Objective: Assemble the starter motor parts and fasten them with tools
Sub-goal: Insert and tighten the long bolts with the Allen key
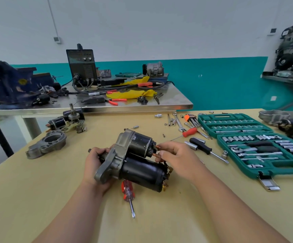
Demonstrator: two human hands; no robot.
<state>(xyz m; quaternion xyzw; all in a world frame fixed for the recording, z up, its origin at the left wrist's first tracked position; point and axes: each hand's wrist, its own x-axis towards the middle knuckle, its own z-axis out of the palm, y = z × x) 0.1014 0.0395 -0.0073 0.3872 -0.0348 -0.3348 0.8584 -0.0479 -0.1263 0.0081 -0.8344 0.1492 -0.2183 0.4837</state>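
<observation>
A black and grey starter motor (138, 165) is held just above the tan table (37, 190), its grey nose housing to the left. My left hand (94, 165) grips that nose end from below. My right hand (174, 155) pinches at the copper terminal studs on the solenoid's right end; what is between the fingertips is hidden. Under the motor lies an orange-handled screwdriver (128, 195), tip pointing towards me. A black-handled socket driver (205, 148) and a red-handled screwdriver (188, 132) lie to the right.
An open green socket set (252, 142) fills the right side. Hex keys, a wrench and loose bolts lie behind it (177, 120). A second disassembled starter (68, 121) and a grey housing (47, 144) sit at the left. A steel bench with a welder (82, 67) stands behind.
</observation>
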